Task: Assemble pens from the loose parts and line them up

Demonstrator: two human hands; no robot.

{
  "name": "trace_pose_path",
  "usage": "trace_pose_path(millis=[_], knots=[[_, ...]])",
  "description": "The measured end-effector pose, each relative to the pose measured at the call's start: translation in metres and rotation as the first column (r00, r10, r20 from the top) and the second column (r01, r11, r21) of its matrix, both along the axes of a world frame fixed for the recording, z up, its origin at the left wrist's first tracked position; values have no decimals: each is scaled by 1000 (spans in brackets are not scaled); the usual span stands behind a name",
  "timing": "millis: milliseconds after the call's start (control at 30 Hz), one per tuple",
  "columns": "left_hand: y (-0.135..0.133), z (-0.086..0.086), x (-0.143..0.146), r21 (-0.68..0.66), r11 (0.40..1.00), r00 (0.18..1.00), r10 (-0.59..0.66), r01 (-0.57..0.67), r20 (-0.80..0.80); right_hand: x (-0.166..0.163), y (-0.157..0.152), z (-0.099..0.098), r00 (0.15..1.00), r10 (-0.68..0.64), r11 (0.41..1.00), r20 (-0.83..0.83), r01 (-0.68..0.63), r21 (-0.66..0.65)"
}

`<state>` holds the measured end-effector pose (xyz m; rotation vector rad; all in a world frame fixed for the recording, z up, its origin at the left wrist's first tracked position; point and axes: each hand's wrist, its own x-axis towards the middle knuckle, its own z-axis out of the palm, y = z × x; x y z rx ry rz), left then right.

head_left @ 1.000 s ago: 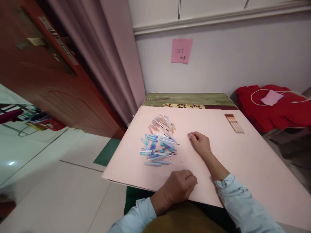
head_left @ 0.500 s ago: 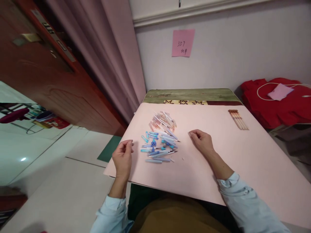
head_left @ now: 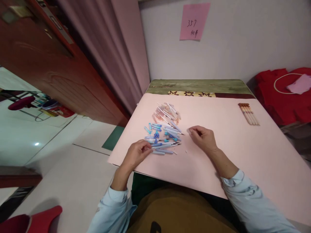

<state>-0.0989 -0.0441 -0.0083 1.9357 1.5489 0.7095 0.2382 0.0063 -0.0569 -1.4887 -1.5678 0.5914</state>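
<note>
My left hand [head_left: 138, 153] reaches in from the left, thumb and index finger a little apart at the near-left ends of the blue pen parts [head_left: 165, 145]. Whether the fingertips touch them I cannot tell. To the right of the pile rests my right hand [head_left: 202, 138], fingers curled and thumb against the index finger, with nothing visible between them. The blue heap mixes barrels, caps, small clips and white refills with dark tips. Behind it lies a second heap of clear, pinkish-orange pen parts [head_left: 166, 114], with white refills across it.
Several assembled pens with brown tops [head_left: 249, 114] lie side by side at the right on the pink-covered table [head_left: 218, 111]. Small white bits sit near the blue heap. Red cloth [head_left: 282, 97] with a white cable is beyond the right edge. A pink note [head_left: 194, 22] hangs on the wall.
My left hand has moved right, from beside the blue heap to its near-left ends, its fingers parting. My right hand stays about where it was. The view has tilted down slightly.
</note>
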Motion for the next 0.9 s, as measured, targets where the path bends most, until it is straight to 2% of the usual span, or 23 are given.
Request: trace_pose_path(millis=[100, 233, 400, 500, 567, 633, 733, 767, 800, 900], knots=[[-3, 3, 3, -58, 993, 988, -108, 102, -111, -4, -1, -1, 996, 71, 997, 55, -73, 22], [-3, -1, 7, -100, 986, 977, -148, 134, -153, -4, 1, -3, 995, 67, 998, 70, -67, 0], [-1, 0, 6, -146, 975, 971, -187, 165, -150, -4, 2, -2, 997, 51, 999, 59, -51, -6], [0, 10, 2, -146, 972, 980, -192, 183, -54, -5, 1, 0, 998, 51, 999, 30, -50, -16], [2, 18, 1, -113, 985, 991, -124, 129, 54, -8, 1, 1, 997, 48, 999, -52, -50, -21], [6, 23, 6, -81, 997, 980, 20, -4, 197, -10, 0, 3, 985, 44, 998, -166, -49, -26], [12, 23, 32, -152, 963, 855, 267, -221, 445, -15, -3, 6, 951, 70, 995, -301, -86, -43], [13, 20, 46, -197, 949, 802, 313, -245, 508, -16, -4, 7, 940, 91, 992, -328, -113, -48], [15, 17, 60, -239, 946, 775, 317, -219, 546, -17, -5, 8, 929, 120, 988, -349, -146, -49], [18, 7, 105, -217, 970, 806, 217, -112, 551, -21, -7, 10, 884, 234, 962, -405, -271, -36]])
